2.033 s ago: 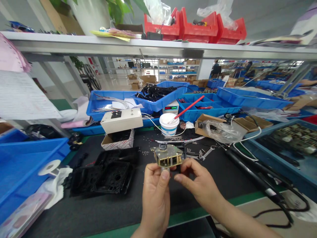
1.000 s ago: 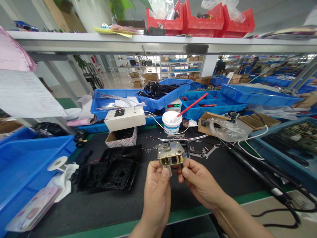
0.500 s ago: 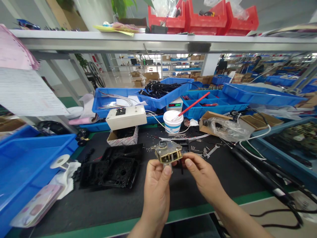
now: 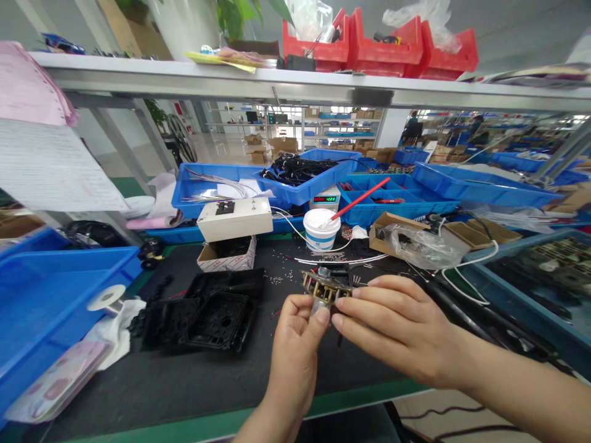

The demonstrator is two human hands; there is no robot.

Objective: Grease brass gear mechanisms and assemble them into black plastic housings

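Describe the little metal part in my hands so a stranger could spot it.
Look at the black mat on the workbench, near its front edge. There the left hand and right hand pinch a small brass-coloured metal block; the nearby frames are black plastic.

**Desk surroundings: housings, boxes, trays**

Black plastic housings (image 4: 203, 317) lie left of centre on the desk's black mat (image 4: 184, 381). Behind them, a white control box (image 4: 234, 218) rests on an open cardboard carton (image 4: 226, 255). Near the rear edge, a white tub (image 4: 322, 231) holds a red-handled stick (image 4: 357, 199), just in front of a digital meter (image 4: 325, 198) with green digits. Blue trays (image 4: 397, 212) line the rear edge. Red bins (image 4: 369, 55) sit on the overhead shelf (image 4: 231, 80).
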